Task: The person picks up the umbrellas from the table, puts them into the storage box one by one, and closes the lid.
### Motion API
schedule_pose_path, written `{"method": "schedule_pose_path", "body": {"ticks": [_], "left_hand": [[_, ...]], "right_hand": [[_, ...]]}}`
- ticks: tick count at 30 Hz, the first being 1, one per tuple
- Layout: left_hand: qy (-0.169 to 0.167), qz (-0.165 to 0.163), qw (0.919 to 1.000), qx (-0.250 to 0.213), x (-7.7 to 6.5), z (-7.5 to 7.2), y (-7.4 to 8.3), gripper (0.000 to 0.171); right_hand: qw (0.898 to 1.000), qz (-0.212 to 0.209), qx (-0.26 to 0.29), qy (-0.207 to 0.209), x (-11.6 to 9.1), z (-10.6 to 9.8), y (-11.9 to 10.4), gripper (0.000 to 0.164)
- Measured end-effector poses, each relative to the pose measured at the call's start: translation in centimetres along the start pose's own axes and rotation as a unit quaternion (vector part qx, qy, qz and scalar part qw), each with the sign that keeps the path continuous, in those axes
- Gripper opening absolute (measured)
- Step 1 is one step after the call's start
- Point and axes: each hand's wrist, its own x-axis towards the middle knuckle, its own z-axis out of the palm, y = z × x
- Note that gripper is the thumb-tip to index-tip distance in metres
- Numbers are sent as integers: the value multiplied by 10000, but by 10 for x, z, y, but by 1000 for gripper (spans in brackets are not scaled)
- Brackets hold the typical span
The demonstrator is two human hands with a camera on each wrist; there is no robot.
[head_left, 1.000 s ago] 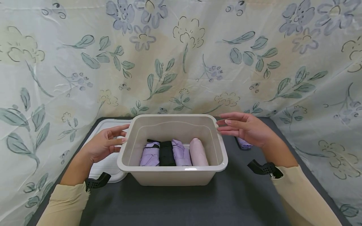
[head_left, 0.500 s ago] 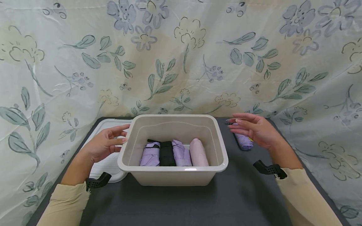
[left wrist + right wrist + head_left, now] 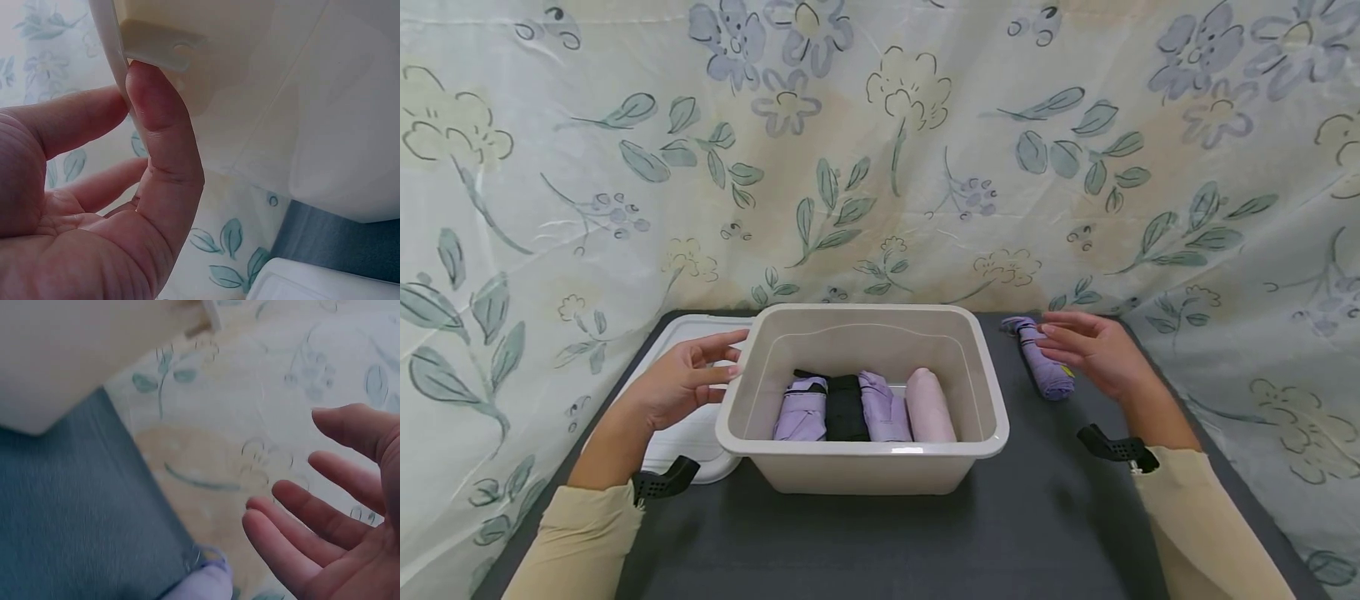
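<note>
A beige plastic bin [image 3: 861, 471] stands on the dark table, holding several folded umbrellas side by side: a lavender one [image 3: 801, 412], a black one [image 3: 847, 410], another lavender one [image 3: 886, 408] and a pale pink one [image 3: 929, 407]. My left hand [image 3: 688, 379] holds the bin's left rim; in the left wrist view a finger [image 3: 169, 144] reaches under that rim. To the right of the bin lies a rolled purple umbrella [image 3: 1048, 375] with a small yellow mark. Over its right side hovers my right hand [image 3: 1097, 354], fingers relaxed and holding nothing.
A white lid [image 3: 688, 454] lies on the table left of the bin, partly under my left hand and the bin's edge. Floral fabric [image 3: 880, 167] hangs behind and along both sides of the table [image 3: 887, 550]. Each wrist wears a black camera mount [image 3: 666, 479].
My right hand has let go of the bin's right rim and moved right, over the rolled purple umbrella. The left hand stays at the left rim.
</note>
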Motion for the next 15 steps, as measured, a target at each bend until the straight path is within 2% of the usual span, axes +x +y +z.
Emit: {"method": "schedule_pose_path", "body": {"ticks": [4,8,15], "left_hand": [[-3,-1,10000,-48,0,1,0,69],[-2,1,10000,-72,0,1,-1,68],[-45,53,9999,-124,-1,0,-2,69]], "right_hand": [[9976,58,-569,386,8,-8,14,50],[9934,-11,-914,692,16,-14,28,58],[9831,11,-1464,1103,29,-22,47,61]]}}
